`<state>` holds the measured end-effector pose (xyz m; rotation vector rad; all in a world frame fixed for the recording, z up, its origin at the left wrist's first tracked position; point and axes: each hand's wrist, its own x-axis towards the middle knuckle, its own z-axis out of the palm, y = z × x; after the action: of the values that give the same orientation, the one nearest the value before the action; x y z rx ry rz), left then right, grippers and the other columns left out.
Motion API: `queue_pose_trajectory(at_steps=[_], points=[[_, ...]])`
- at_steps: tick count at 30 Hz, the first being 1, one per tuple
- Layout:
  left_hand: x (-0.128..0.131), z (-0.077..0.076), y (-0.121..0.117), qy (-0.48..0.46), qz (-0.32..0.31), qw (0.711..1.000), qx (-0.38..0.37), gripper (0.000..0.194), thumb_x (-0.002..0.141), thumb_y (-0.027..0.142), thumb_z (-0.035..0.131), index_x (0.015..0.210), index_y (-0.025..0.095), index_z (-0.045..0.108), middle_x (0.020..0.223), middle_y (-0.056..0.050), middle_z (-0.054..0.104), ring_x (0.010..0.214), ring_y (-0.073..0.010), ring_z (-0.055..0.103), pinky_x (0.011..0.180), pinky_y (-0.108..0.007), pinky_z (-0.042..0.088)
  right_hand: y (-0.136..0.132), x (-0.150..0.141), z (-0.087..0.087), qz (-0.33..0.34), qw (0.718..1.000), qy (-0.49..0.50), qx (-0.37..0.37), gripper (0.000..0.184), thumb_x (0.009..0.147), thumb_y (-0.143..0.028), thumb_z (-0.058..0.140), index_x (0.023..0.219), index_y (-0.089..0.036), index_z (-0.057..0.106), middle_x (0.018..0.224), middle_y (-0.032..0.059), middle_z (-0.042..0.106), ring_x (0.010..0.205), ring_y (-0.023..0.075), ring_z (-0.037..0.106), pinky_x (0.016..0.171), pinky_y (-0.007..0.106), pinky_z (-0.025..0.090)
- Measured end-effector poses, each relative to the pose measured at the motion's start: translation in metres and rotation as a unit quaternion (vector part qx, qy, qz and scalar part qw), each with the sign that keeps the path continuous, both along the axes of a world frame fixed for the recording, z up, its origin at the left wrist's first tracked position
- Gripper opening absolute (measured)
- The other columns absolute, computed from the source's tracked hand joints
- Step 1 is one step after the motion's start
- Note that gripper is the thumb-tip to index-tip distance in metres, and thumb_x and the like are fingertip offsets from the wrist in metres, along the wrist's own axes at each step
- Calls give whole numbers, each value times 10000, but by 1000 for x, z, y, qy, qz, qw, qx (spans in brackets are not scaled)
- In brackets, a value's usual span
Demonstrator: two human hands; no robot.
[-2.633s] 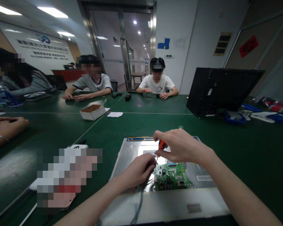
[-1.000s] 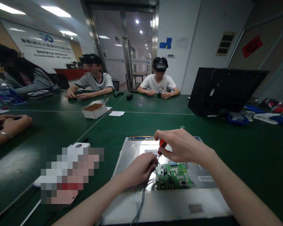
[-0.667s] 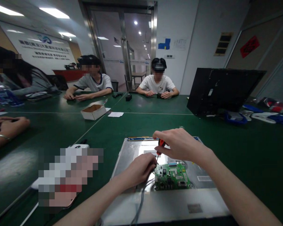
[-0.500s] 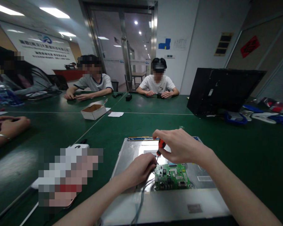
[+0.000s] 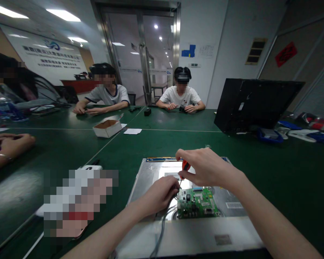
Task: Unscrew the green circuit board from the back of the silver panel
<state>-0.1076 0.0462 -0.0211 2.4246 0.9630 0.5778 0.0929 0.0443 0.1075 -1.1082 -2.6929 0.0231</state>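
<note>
A red and black screwdriver [image 5: 185, 165] is upright, slightly tilted, in my right hand [image 5: 209, 167], whose fingers are closed around its handle. Its thin shaft points down at the upper left corner of a green circuit board [image 5: 197, 207]. My left hand [image 5: 162, 192] is closed at that same corner, close to the screwdriver's tip; what its fingertips pinch, if anything, is hidden. The board lies on the back of a flat silver display panel [image 5: 136, 187]. From near my left hand a grey cable [image 5: 162, 230] runs down over the panel's front edge.
Left of the panel lie a blurred-out white and pink item [image 5: 78, 205] and a co-worker's hands [image 5: 16, 145]. Beyond are an open carton [image 5: 108, 127], a white paper [image 5: 133, 131] and two seated people. A black monitor [image 5: 256, 104] stands at the right, beside blue and white gloves [image 5: 305, 133].
My right fingers have shifted slightly on the screwdriver's handle, which sits a touch further right and lower. My left hand and the board stay where they were.
</note>
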Motion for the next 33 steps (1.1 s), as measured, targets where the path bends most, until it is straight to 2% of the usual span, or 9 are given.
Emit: queue_pose_trajectory(at_steps=[2, 5, 10, 16, 19, 23, 29, 33], points=[[0, 0, 0, 3, 1, 1000, -1, 101, 895, 121, 438, 893, 183, 519, 893, -56, 605, 754, -197, 525, 668, -299, 415, 1, 0, 0, -14, 1000, -12, 12, 213, 864, -319, 598, 1039, -210, 543, 858, 13, 716, 694, 182, 640, 531, 272, 261], [-1, 0, 0, 7, -5, 1000, -2, 100, 899, 124, 435, 889, 184, 514, 896, -58, 606, 753, -198, 525, 665, -302, 414, 2, 1, 0, -21, 999, -19, 14, 169, 881, -297, 571, 1025, -213, 550, 821, 12, 710, 672, 176, 634, 527, 275, 262], [-1, -2, 1, 1, -1, 1000, -6, 95, 891, 125, 439, 898, 188, 510, 899, -56, 606, 762, -200, 526, 672, -302, 415, -2, 1, 3, 8, 1000, 3, -11, 276, 823, -211, 605, 1086, -195, 523, 901, 15, 702, 714, 173, 632, 546, 275, 312], [-1, 0, 0, 6, 3, 1000, -8, 97, 890, 132, 438, 907, 187, 516, 908, -60, 609, 780, -206, 529, 690, -309, 421, 2, 1, 1, 1, 1000, -21, 4, 222, 898, -380, 589, 1056, -228, 554, 846, 17, 712, 694, 188, 635, 526, 285, 273], [-1, 2, -1, 4, 1, 1000, -12, 95, 888, 135, 433, 888, 189, 511, 897, -58, 608, 762, -201, 525, 666, -299, 417, 1, 1, 1, -7, 1000, -22, 10, 156, 905, -300, 554, 1040, -223, 562, 837, 15, 715, 682, 176, 631, 527, 285, 264], [-1, 2, 0, -2, -4, 1000, -10, 95, 890, 137, 439, 903, 185, 519, 899, -62, 611, 761, -202, 524, 669, -302, 419, -2, 2, 2, 16, 1000, 8, -1, 242, 817, -177, 572, 1056, -191, 539, 905, 16, 706, 706, 158, 624, 545, 268, 301], [-1, -1, 1, 1, 2, 1000, -10, 103, 897, 134, 444, 894, 185, 533, 869, -55, 614, 754, -198, 532, 666, -294, 422, 1, 1, 1, -3, 1000, -21, 15, 187, 882, -340, 591, 1022, -219, 569, 806, 16, 708, 662, 169, 620, 524, 269, 249], [-1, -1, 1, -1, 1, 1000, -10, 108, 895, 126, 444, 892, 186, 533, 866, -52, 613, 747, -196, 533, 662, -292, 422, 0, 0, 2, -1, 1000, -18, 12, 173, 865, -250, 579, 1033, -213, 569, 839, 19, 715, 671, 164, 626, 534, 272, 260]])
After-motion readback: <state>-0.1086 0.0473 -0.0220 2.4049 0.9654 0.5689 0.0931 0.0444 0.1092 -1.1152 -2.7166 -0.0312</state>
